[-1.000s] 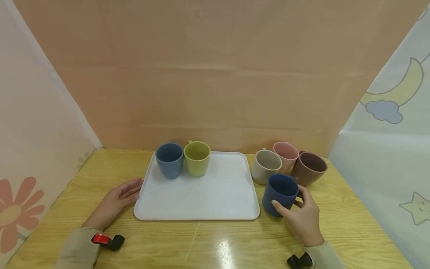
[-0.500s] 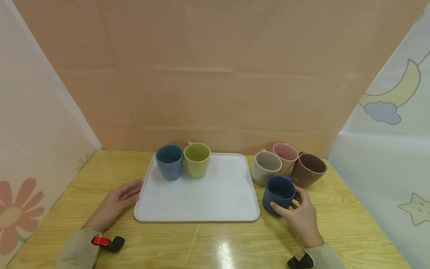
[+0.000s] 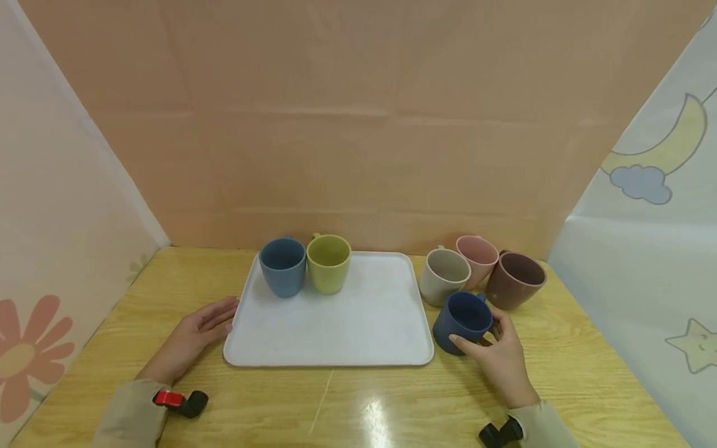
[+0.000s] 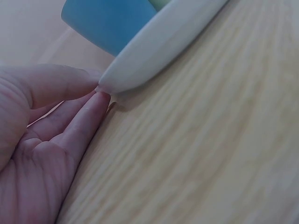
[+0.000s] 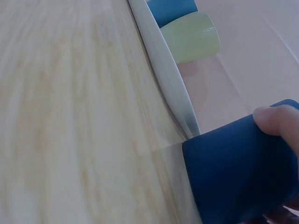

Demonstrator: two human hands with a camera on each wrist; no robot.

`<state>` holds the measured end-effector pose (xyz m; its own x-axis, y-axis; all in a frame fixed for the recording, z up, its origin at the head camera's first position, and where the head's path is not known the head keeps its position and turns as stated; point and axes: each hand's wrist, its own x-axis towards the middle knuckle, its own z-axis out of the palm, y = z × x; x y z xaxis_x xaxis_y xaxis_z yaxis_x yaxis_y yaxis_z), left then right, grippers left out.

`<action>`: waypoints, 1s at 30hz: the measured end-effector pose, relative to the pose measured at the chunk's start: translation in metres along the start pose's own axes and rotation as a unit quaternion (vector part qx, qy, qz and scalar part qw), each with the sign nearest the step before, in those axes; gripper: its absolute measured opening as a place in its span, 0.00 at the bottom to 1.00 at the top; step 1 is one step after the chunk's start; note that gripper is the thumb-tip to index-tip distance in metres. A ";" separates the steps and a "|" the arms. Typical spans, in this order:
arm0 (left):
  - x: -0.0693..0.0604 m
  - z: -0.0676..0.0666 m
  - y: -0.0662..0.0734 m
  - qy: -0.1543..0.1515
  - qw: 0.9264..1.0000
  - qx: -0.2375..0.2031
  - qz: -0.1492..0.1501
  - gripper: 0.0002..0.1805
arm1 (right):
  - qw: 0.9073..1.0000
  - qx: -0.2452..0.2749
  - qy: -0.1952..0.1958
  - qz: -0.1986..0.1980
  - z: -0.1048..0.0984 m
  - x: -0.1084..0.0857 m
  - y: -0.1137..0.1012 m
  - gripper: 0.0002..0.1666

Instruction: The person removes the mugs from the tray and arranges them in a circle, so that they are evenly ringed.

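Note:
On the right, a dark blue mug is gripped by my right hand, thumb on its near side and fingers behind. In the right wrist view the dark blue mug is close beside the tray's end; whether its base touches the table I cannot tell. My left hand rests at the left edge of the white tray, fingers fairly straight; in the left wrist view the thumb and a fingertip touch the tray's rim. A light blue mug and a yellow-green mug stand upright on the tray's back left.
Right of the tray, a grey-white mug, a pink mug and a brown mug stand close together behind the dark blue one. An orange-brown backdrop rises at the back of the wooden table. Patterned sheets flank both sides.
The dark blue mug in my right hand has shifted slightly left, nearer the tray, and now tilts a little. My left hand and the other mugs have stayed put.

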<state>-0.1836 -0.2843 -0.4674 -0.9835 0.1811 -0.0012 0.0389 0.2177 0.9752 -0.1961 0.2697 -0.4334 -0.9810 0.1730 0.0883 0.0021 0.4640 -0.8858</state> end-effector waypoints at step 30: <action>0.001 -0.003 -0.004 -0.001 1.000 0.003 0.007 0.35 | 0.983 -0.012 0.088 -0.162 0.005 -0.012 -0.022 0.42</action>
<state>-0.1852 -0.2878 -0.4701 -0.9824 0.1863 0.0113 0.0531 0.2210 0.9738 -0.1855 0.2529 -0.4169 -0.8821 0.1586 0.4435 -0.2989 0.5393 -0.7873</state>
